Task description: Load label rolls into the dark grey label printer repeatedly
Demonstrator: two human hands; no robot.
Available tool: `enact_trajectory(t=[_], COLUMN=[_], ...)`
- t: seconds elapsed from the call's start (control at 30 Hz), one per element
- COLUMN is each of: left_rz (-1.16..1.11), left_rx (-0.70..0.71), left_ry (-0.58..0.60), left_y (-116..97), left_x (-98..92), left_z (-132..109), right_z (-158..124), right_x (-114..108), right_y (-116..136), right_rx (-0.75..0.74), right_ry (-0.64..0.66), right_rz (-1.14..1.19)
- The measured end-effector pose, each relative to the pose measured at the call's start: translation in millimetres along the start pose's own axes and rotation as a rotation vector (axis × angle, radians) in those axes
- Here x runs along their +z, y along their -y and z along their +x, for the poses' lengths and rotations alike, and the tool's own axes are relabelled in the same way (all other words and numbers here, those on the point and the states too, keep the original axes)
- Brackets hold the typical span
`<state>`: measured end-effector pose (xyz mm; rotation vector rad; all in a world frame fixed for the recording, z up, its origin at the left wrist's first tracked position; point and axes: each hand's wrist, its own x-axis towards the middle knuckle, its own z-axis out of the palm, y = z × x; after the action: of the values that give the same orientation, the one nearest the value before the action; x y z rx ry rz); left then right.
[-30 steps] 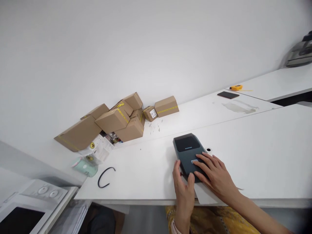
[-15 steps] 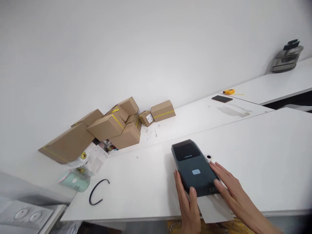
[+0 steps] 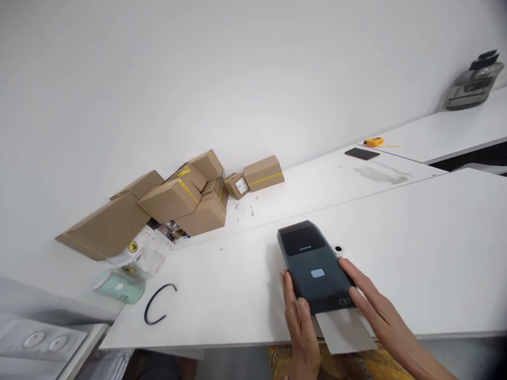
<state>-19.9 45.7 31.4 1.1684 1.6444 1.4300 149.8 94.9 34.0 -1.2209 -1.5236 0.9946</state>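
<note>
A dark blue-grey box (image 3: pixel 307 264) with a black panel and a small light-blue patch lies on the white table. My left hand (image 3: pixel 300 322) presses its lower left side, and my right hand (image 3: pixel 374 303) is against its lower right side, so the box is held between them. From under the box's near end a white flap or sheet (image 3: pixel 344 331) sticks out past the table edge. A small white round item with a black centre (image 3: pixel 338 248) sits just right of the box.
Cardboard boxes (image 3: pixel 170 198) are piled at the back left. A green canister (image 3: pixel 121 287) and a dark curved band (image 3: pixel 152 305) lie at the left. Toward the back right are a phone (image 3: pixel 362 153), a yellow tape measure (image 3: pixel 374 142) and a large bottle (image 3: pixel 473 84).
The view has shifted slightly, so the scene sits a little higher. Both hands remain at the sides of the box.
</note>
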Motion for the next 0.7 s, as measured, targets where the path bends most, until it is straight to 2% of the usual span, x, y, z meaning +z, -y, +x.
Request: enact_trajectory(t=[0.1, 0.27, 0.33, 0.47, 0.6, 0.7], left_rz=[-0.006, 0.139, 0.126, 0.090, 0.042, -0.026], left_rx=[0.023, 0.346, 0.374, 0.246, 0.077, -0.021], left_ry=[-0.002, 0.280, 0.256, 0.054, -0.015, -0.078], left_y=[-8.0, -39.6, -50.4, -57.2, -47.5, -32.5], left_x=[1.2, 18.8, 23.6, 22.6, 22.1, 22.3], left_z=[-0.4, -21.2, -28.6, -21.4, -4.2, -2.2], right_z=[1.5, 2.4, 2.1, 4.1, 6.1, 3.7], right_x=[-2.7, -5.9, -5.8, -5.5, -4.3, 0.7], right_y=[9.1, 24.2, 27.2, 23.5, 13.9, 2.9], right_rx=[0.081, 0.065, 0.029, -0.018, -0.067, -0.018], right_ry=[0.017, 0.086, 0.120, 0.090, 0.064, 0.004], right_rz=[0.072, 0.150, 0.150, 0.057, 0.023, 0.041])
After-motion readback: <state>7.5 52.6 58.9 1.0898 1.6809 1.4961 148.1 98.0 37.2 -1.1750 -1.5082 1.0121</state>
